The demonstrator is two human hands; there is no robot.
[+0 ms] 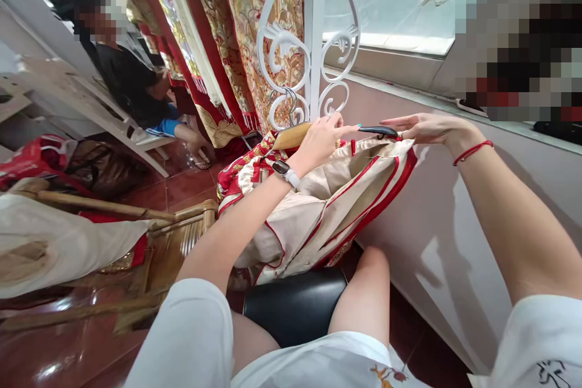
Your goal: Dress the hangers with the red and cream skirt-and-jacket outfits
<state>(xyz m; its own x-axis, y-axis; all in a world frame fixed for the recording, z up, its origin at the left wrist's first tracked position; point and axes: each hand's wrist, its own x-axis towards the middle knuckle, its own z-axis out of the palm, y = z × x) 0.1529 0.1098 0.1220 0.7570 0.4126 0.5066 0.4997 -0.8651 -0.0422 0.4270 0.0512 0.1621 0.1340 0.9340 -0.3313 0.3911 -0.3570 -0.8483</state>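
A cream-lined garment (302, 218) with red edging and red-gold embroidery hangs in front of me. Its top is on hangers: a wooden hanger (291, 137) at the left and a black hanger (379, 131) whose end shows at the right. My left hand (321, 136), a watch on its wrist, is closed over the hangers, the index finger stretched along the black one. At the garment's right top corner, the thumb and a finger of my right hand (430, 128) pinch the cloth beside the black hanger's tip, other fingers extended. The left fingertips are partly hidden.
A white scrolled metal rack (313, 42) stands beyond the garment, with red and gold costumes (254, 30) behind it. At left are a bamboo chair (182, 218) draped with white cloth and a seated person (127, 79). A black stool seat (295, 303) is below me; a wall (450, 212) runs along the right.
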